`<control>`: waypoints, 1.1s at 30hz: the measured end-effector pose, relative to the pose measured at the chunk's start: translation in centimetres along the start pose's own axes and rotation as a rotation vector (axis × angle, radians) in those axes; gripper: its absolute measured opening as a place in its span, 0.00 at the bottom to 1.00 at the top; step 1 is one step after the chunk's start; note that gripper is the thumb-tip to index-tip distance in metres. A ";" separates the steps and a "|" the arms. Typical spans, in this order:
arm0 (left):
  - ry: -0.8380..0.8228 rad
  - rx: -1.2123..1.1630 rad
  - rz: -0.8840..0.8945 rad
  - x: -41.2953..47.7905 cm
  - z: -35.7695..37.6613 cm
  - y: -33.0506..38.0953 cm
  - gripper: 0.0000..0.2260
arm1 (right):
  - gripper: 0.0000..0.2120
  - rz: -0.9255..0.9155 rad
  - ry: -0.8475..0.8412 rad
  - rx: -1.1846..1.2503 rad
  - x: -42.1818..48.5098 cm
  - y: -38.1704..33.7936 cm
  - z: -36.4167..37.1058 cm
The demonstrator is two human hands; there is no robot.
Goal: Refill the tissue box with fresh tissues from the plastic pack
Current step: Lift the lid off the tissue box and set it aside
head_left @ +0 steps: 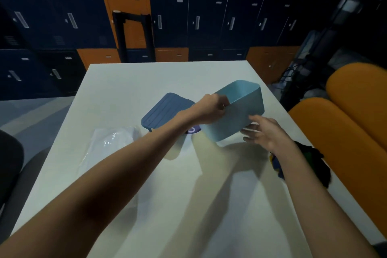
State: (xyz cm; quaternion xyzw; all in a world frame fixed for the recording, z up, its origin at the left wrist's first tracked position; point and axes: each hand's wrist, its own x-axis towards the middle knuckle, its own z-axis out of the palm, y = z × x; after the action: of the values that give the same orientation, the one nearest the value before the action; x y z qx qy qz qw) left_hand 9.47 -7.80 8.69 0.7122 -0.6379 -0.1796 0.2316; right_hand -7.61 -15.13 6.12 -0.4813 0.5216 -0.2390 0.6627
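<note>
The left hand (210, 109) grips the near rim of the light blue tissue box (236, 111), holding it tilted with its open top toward one o'clock. The right hand (266, 132), fingers spread, touches the box's lower corner at four o'clock. The darker blue lid (163, 110) lies on the white table (188, 195) at nine o'clock of the box. The clear plastic pack (111, 144) lies at eight o'clock.

On the table (167, 195), the lid (163, 111) lies left of and just behind the tilted tissue box (238, 111), the plastic pack (111, 142) lies further left and nearer, and chairs (345, 121) stand right of the table.
</note>
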 end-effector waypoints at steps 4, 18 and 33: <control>-0.025 0.107 0.028 0.7 0.9 1.0 0.13 | 0.15 0.058 0.015 -0.091 0.9 0.9 -1.2; 0.028 0.495 0.107 -2.2 5.9 3.0 0.10 | 0.23 -0.027 0.149 -0.245 1.7 2.5 -4.3; 0.343 0.086 -0.285 -11.4 -8.1 -5.0 0.17 | 0.12 -0.819 0.195 -0.607 -5.9 -2.8 7.5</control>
State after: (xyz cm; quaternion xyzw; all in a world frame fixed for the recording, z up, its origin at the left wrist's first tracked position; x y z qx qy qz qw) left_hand 16.67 4.70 12.20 0.8245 -0.4891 -0.0593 0.2783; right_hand -2.21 -8.62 11.28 -0.7921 0.3955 -0.3603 0.2938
